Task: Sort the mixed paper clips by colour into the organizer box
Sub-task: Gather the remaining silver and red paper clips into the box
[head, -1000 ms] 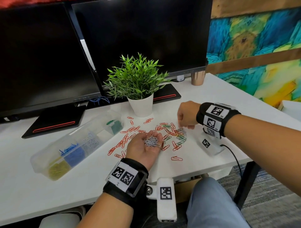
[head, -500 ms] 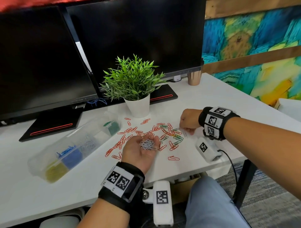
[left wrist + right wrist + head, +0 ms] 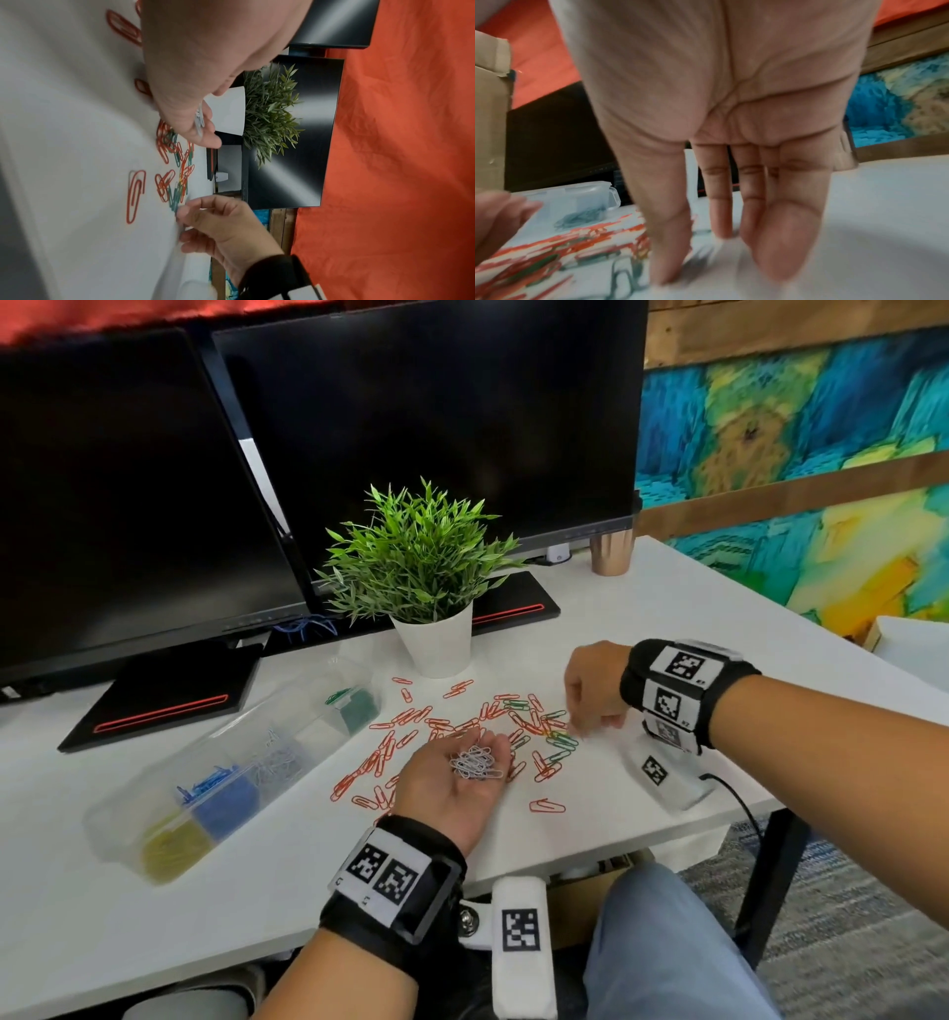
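Two hands work over a white desk (image 3: 667, 618) in the head view: the left hand (image 3: 452, 778) lies palm up, fingers loosely spread, cradling a small heap of silver paper clips (image 3: 475, 762), while the right hand (image 3: 595, 690) reaches down with fingertips at the right edge of a scatter of red and green paper clips (image 3: 462, 737) lying between the two hands. At the left of the desk, well apart from the scatter, sits a clear organizer box (image 3: 215, 773) whose compartments show yellow, blue, silver and green clips in turn from near end to far. A potted plant (image 3: 421, 567) in a white pot stands just behind the scatter, two dark monitors (image 3: 411, 428) rise behind it, and a copper cup (image 3: 611, 554) stands to the right. From the left wrist view, turned sideways, the left palm (image 3: 205, 50) fills the top, silver clips (image 3: 199, 121) resting on its fingers, and the right hand (image 3: 226, 227) below has its fingers bent toward the desk beside green clips (image 3: 174, 194); whether it pinches one I cannot tell. From the right wrist view, badly blurred, the right hand (image 3: 731, 142) hangs with straight fingers (image 3: 721, 203) pointing down to the desk among smeared red and green clips (image 3: 552, 253), the organizer box (image 3: 590, 194) behind them.
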